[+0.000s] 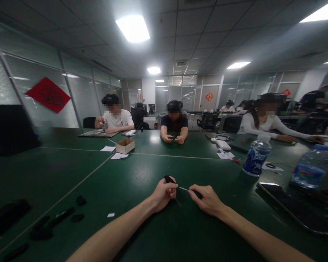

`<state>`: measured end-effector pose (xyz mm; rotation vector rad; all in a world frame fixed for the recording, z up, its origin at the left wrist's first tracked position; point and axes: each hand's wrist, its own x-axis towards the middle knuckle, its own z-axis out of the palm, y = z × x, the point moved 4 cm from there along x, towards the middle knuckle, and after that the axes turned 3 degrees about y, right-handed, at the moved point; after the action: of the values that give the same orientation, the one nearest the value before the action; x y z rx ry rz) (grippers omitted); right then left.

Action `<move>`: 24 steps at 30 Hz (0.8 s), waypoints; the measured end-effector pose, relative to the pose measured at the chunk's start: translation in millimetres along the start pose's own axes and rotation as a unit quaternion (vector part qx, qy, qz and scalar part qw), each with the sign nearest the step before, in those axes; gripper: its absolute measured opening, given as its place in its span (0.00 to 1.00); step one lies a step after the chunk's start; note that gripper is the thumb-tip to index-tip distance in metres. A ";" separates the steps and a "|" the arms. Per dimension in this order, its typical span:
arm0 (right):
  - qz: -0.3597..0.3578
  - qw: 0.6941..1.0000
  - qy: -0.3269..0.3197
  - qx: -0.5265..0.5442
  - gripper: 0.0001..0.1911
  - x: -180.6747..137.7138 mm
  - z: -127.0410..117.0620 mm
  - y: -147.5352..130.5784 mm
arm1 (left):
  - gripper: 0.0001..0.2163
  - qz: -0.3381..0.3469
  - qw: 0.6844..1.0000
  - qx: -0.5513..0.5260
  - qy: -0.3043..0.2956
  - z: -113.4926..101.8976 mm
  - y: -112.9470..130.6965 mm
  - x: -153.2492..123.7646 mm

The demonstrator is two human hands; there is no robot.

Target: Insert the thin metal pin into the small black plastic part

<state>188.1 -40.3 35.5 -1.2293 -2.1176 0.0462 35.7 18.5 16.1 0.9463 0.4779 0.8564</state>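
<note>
Small black part, rounded, dark: pinched in the fingers of the left hand, raised just above the green table, near its middle and close to the wearer

Thin tool, pale slender shaft with a dark handle, possibly a small screwdriver though the view is too soft to confirm: gripped in the closed fingers of the right hand, its tip pointing left toward the black part and meeting or nearly meeting it; contact cannot be told

Hands: both curled shut around their items, close together, forearms bare and reaching in from the lower edge

Loose black pieces, several, assorted shapes: scattered on the table to the left of the left forearm, well apart from the hands; a small white scrap lies among them

Water bottle, clear with blue label: upright on the table to the right, beyond the right hand

Second water bottle, blue cap: upright farther right, near the table edge

Dark flat device, glossy, phone or tablet: lying flat in front of the two bottles

Cardboard box, small, open top: on the far half of the table, with white paper slips beside it

Three seated people across the table: one in a white shirt at left, one in a dark top at centre with hands together on the table, one in white long sleeves at right with an arm stretched along the table

Red diamond sign: fixed on the glass wall at left
</note>
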 end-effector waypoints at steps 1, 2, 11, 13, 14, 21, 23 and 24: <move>-0.002 1.000 0.001 0.000 0.19 0.0 -0.1 -0.2 | 0.10 -0.001 1.000 0.001 0.000 0.1 0.2 -0.2; -0.003 1.000 0.002 0.001 0.19 0.0 -0.3 -0.3 | 0.10 -0.003 1.000 0.003 0.000 0.3 0.5 -0.5; -0.027 0.999 0.016 -0.006 0.18 -1.1 0.3 -0.7 | 0.10 -0.001 1.000 0.005 0.017 1.8 0.4 0.4; -0.048 0.999 0.020 -0.011 0.17 -1.6 1.1 -2.3 | 0.09 0.001 1.000 0.002 0.022 1.3 -0.3 1.1; -0.054 0.998 0.019 -0.011 0.17 -1.8 1.4 -3.0 | 0.09 0.001 1.000 0.002 0.022 1.1 -0.5 1.3; -0.013 1.000 0.014 -0.008 0.18 -0.2 0.2 -1.2 | 0.10 0.000 1.000 0.001 0.012 1.1 0.7 -0.1; -0.004 1.000 0.007 -0.003 0.18 0.2 0.4 -0.7 | 0.10 0.000 1.000 0.001 0.010 1.5 1.3 -0.9; -0.002 1.000 0.006 -0.002 0.19 0.2 0.5 -0.5 | 0.10 0.001 1.000 0.001 0.008 1.6 1.7 -1.3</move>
<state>187.4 -40.2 35.4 -1.2255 -2.1104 0.0339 35.3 17.2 18.4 0.9432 0.4911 0.8665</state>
